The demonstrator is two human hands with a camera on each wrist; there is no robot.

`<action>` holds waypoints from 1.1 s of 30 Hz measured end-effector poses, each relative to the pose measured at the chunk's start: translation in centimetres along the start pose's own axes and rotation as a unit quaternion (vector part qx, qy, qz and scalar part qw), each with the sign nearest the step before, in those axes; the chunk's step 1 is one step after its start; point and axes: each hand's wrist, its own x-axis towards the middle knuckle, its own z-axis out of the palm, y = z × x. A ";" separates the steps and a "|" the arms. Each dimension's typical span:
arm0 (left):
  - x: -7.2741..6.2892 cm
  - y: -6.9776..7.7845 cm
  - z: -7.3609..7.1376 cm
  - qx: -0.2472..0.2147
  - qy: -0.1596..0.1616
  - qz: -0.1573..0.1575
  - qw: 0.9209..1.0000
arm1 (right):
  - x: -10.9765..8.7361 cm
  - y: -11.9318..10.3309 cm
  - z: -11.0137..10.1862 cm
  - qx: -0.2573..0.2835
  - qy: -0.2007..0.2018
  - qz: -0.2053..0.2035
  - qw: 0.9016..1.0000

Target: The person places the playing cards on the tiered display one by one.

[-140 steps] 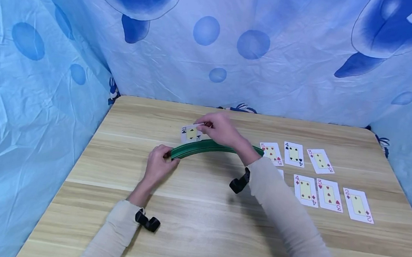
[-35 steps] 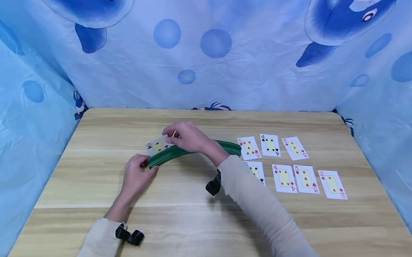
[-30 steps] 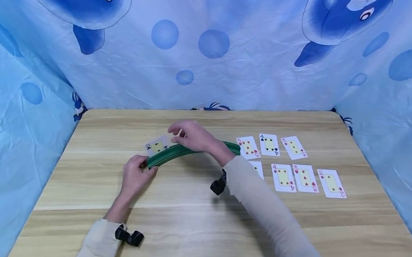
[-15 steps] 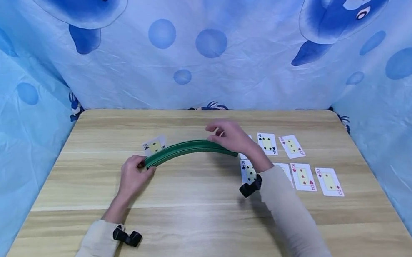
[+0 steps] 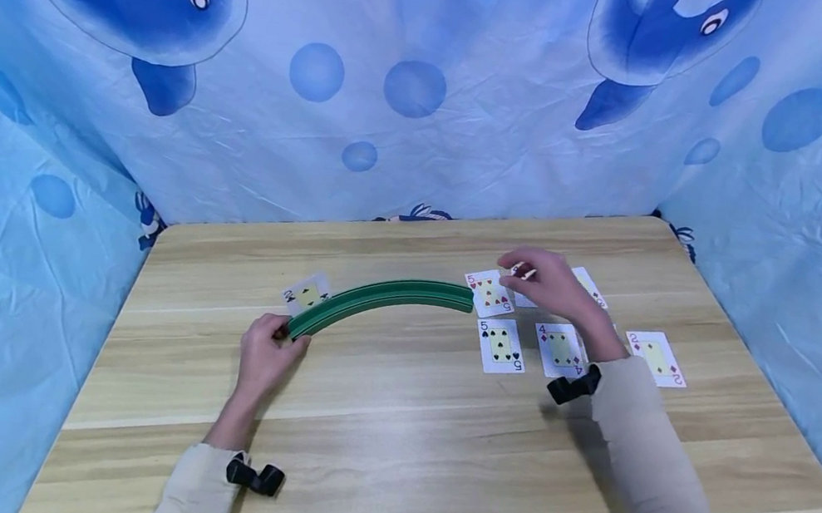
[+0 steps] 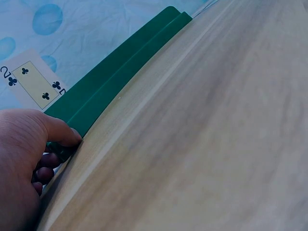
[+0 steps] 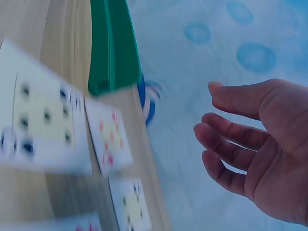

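Observation:
My left hand grips the left end of a curved green card holder, thumb on the near side. A two of clubs stands upright at the holder's left part, just beyond that hand; its face shows clearly in the left wrist view. My right hand hovers above the back row of cards, its fingers loosely bent and nothing between them, as the right wrist view shows. Beneath it the four of spades is mostly hidden. The five of hearts lies at the holder's right end.
In the front row lie the five of spades, the four of diamonds and the two of diamonds, with the three of hearts behind my right wrist. The three of diamonds is partly covered. A blue curtain hangs behind the wooden table.
My right hand has let go of the two of clubs at the holder and moved right, over the back row of cards. My left hand keeps its grip on the holder.

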 end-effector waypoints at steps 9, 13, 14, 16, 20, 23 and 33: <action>0.1 0.0 0.1 -0.003 -0.012 -0.016 1.000 | -3.9 3.9 -2.4 -0.058 0.023 0.076 0.995; 0.1 0.0 0.0 -0.009 -0.018 -0.025 0.999 | -5.3 5.2 -3.1 -0.077 0.023 0.103 0.991; 0.0 -0.1 0.0 -0.011 -0.018 -0.026 0.999 | -5.6 5.5 -3.3 -0.080 0.022 0.113 0.990; 0.0 -0.2 0.0 -0.010 -0.016 -0.024 1.000 | -6.1 6.1 -3.6 -0.087 0.021 0.127 0.988; -0.1 -0.2 -0.2 -0.014 -0.014 -0.024 1.000 | -7.1 7.3 -4.3 -0.098 0.015 0.151 0.983; -0.2 -0.2 -0.1 -0.015 -0.014 -0.025 0.999 | -8.1 8.1 -4.9 -0.106 0.008 0.166 0.980; -0.1 0.3 -0.5 -0.012 -0.019 -0.024 0.999 | -11.2 10.7 -6.3 -0.118 -0.010 0.186 0.975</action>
